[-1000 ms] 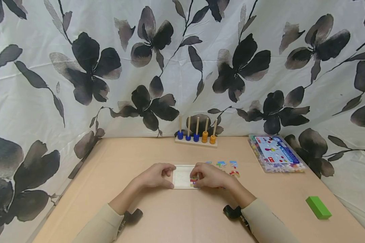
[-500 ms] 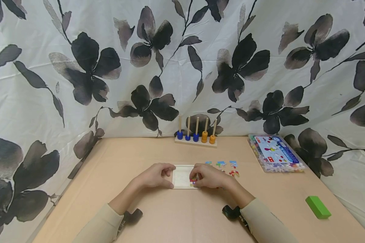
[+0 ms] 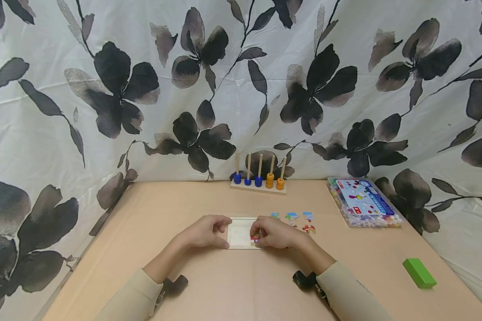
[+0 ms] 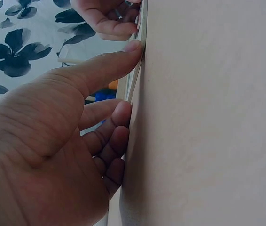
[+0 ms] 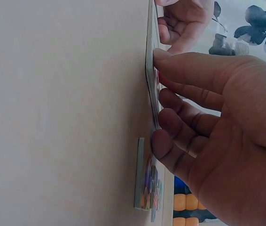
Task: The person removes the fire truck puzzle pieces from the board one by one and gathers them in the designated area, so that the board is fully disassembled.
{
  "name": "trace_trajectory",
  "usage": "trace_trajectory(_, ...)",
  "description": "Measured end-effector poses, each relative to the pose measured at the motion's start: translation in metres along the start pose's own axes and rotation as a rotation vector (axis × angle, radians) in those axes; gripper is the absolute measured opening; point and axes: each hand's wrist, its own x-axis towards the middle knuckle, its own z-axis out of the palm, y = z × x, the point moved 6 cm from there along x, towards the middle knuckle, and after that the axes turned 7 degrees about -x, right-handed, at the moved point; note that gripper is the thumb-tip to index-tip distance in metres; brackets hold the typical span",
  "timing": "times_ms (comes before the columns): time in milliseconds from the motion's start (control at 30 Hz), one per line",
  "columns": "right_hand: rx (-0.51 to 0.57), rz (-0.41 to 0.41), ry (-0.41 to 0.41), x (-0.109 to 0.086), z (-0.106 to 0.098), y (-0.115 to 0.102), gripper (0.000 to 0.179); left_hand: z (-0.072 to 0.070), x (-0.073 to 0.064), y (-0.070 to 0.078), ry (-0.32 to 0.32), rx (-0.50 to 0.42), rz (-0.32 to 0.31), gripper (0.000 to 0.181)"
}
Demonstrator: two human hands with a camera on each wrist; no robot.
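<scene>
A shallow white puzzle tray [image 3: 239,234] lies on the table between both hands. My left hand [image 3: 206,232] holds its left side, the thumb near the front corner and the index finger near the back corner. In the left wrist view, the other fingers of that hand [image 4: 53,136] curl beside the tray's edge. A red, colourfully printed jigsaw piece [image 3: 255,240] sits in the tray's front right corner. My right hand [image 3: 279,232] pinches this piece, thumb at the front, and partly hides it. In the right wrist view, its thumb rests at the tray's edge [image 5: 150,56].
Several loose jigsaw pieces [image 3: 292,216] lie right of the tray, partly behind my right hand. A peg abacus [image 3: 259,189] with blue and orange beads stands at the back. To the right are a clear bead box [image 3: 357,203] and a green block [image 3: 420,273].
Both hands stay at the tray almost unmoved. The right hand has shifted very slightly left with the jigsaw piece.
</scene>
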Motion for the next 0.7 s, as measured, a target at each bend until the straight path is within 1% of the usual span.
trace_trajectory(400,0.02,0.015,0.004,-0.0007,0.001,0.0013,0.016,0.0001,-0.0001,0.0005,-0.003,-0.02,-0.005,0.069)
trace_trajectory(700,0.024,-0.021,0.028,0.0016,-0.0009,-0.0009,0.016,-0.0006,0.0002,-0.0008,0.002,-0.013,-0.009,0.069)
